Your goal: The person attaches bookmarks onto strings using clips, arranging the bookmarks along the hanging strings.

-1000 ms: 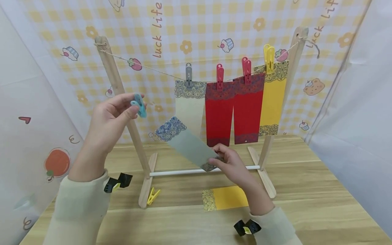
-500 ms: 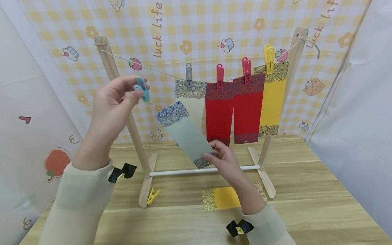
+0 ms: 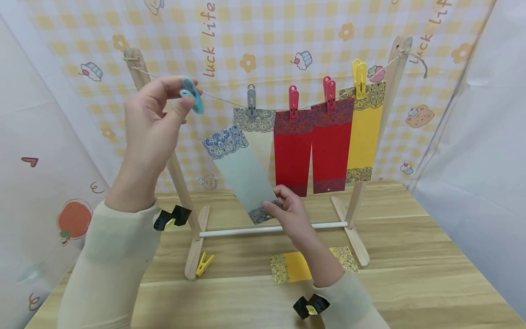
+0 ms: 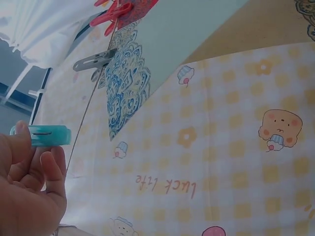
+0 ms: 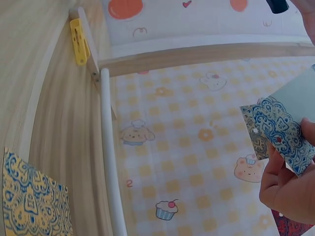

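Observation:
My left hand (image 3: 149,114) pinches a light-blue clothespin (image 3: 192,95) between thumb and fingers, close to the string (image 3: 222,98) at the left part of the rack. In the left wrist view the clothespin (image 4: 49,135) points toward the string. Lower down, my right hand (image 3: 289,212) grips the bottom end of a pale green paper card (image 3: 244,176) with blue lace-patterned ends. The card tilts, its patterned top leaning left below the string and overlapping the hanging cream card (image 3: 259,141). In the right wrist view thumb and fingers pinch the card's patterned end (image 5: 283,130).
A grey clothespin (image 3: 251,103) holds the cream card. Further right hang two red cards (image 3: 293,155) on red clothespins and a yellow card (image 3: 365,132) on a yellow one. On the table lie a yellow clothespin (image 3: 204,264) and another yellow card (image 3: 297,267). A white bar (image 3: 242,231) joins the rack's feet.
My left hand has risen with the light-blue clothespin up to the string's height. My right hand has shifted left, and the pale green card has risen and swung more upright.

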`<action>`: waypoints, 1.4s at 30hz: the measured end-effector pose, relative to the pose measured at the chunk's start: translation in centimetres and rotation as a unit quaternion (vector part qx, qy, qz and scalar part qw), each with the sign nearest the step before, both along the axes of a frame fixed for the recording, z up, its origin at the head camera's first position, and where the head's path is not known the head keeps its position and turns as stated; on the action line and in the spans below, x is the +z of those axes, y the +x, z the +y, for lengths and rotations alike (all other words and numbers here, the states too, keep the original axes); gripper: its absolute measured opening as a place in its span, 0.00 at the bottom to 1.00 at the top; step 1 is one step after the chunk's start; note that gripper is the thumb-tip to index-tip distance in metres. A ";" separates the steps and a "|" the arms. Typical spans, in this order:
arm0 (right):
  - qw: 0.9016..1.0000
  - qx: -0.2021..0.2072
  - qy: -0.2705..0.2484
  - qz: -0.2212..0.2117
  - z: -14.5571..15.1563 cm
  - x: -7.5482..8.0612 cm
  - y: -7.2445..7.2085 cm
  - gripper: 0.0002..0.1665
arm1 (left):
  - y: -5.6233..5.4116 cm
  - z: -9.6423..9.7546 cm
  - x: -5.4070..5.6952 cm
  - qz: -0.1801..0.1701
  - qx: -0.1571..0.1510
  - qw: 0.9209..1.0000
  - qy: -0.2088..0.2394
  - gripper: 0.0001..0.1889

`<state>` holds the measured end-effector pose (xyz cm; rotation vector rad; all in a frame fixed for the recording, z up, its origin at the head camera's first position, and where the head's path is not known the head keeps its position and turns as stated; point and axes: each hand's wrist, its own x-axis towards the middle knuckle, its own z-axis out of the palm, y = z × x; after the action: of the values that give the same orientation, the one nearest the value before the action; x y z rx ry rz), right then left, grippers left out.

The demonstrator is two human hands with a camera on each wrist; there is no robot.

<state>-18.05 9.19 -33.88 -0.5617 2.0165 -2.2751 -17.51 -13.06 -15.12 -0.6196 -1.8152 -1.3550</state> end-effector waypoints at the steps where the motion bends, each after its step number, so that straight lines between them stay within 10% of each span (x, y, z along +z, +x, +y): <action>1: 1.000 -0.001 -0.002 0.002 -0.1 0.0 0.0 0.12 | -0.1 0.1 0.1 0.006 0.000 1.000 0.001 0.06; 11: 1.000 -0.016 -0.009 -0.011 -1.5 0.6 -0.2 0.14 | -1.0 1.4 1.3 0.043 -0.021 0.998 0.029 0.05; 25: 0.998 -0.047 -0.043 -0.010 -3.4 1.2 -0.4 0.14 | -1.9 2.4 1.0 0.071 0.061 0.995 -0.033 0.10; 42: 0.991 -0.097 -0.079 0.045 -5.2 1.5 -1.2 0.13 | -2.0 2.6 0.6 0.015 0.084 0.995 -0.059 0.09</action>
<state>-19.21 3.97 -32.37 -0.5062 2.0255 -2.5856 -19.48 -10.45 -14.53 -0.5331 -1.8885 -1.1285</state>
